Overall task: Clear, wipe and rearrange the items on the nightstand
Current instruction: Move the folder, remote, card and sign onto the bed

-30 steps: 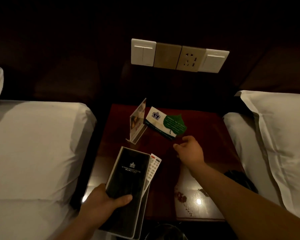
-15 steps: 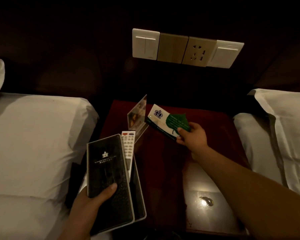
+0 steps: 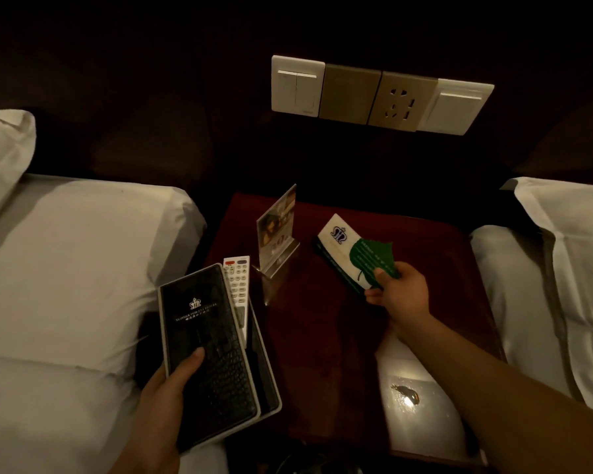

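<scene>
The dark red nightstand stands between two beds. My left hand grips a black hotel folder over the nightstand's left edge, with a white remote control and a second folder stacked under it. My right hand pinches a white card with a crown logo together with a green leaf-shaped card, lifted slightly above the nightstand top. A clear acrylic sign holder stands upright near the back left of the nightstand.
White bedding lies to the left and a white pillow to the right. A switch and socket panel is on the dark wall behind. A shiny wet spot glints on the nightstand's front right.
My right hand reached the cards, closed on them and drew them slightly toward me. My left hand swung the folder and remote leftward, toward the bed.
</scene>
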Available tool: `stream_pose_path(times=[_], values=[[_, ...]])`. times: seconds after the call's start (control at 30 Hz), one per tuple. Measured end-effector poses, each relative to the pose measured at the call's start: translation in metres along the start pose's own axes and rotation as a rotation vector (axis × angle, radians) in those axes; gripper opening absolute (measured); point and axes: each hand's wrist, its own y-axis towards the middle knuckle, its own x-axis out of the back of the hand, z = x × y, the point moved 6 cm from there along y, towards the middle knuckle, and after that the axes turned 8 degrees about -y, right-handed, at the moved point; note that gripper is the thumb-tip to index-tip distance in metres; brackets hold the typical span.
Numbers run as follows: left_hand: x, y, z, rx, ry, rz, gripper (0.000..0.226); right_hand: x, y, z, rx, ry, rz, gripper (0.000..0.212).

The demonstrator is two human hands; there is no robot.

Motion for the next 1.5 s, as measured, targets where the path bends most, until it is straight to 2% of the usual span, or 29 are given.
stream_pose_path(times=[0.1, 0.2, 0.5, 0.67, 0.77, 1.03, 1.13, 1.27, 1.5], values=[[-0.003, -0.007, -0.005, -0.021, 0.003, -0.016, 0.031, 0.007, -0.015, 0.006, 0.037, 0.025, 0.006, 0.007], [-0.006, -0.014, -0.009, -0.026, -0.009, -0.02, 0.03, 0.013, -0.036, 0.022, 0.124, 0.013, 0.017, 0.017], [0.007, -0.057, -0.022, -0.064, -0.065, -0.041, 0.032, 0.019, -0.102, 0.072, 0.356, -0.001, 0.109, 0.014], [0.039, -0.091, -0.035, -0.124, -0.094, -0.125, 0.046, -0.003, -0.141, 0.105, 0.447, -0.015, 0.253, 0.02], [0.071, -0.115, -0.041, -0.147, -0.129, -0.197, 0.053, -0.032, -0.169, 0.122, 0.471, -0.045, 0.384, 0.021], [0.175, -0.175, -0.044, -0.191, -0.261, -0.428, 0.044, -0.131, -0.262, 0.15, 0.499, -0.017, 0.684, 0.021], [0.223, -0.197, -0.04, -0.204, -0.312, -0.518, 0.043, -0.171, -0.303, 0.15, 0.505, -0.035, 0.769, 0.019], [0.291, -0.227, -0.03, -0.219, -0.397, -0.629, 0.051, -0.223, -0.368, 0.147, 0.536, -0.089, 0.89, 0.029], [0.413, -0.293, 0.003, -0.181, -0.522, -0.834, 0.046, -0.306, -0.497, 0.126, 0.622, -0.211, 1.087, 0.02]])
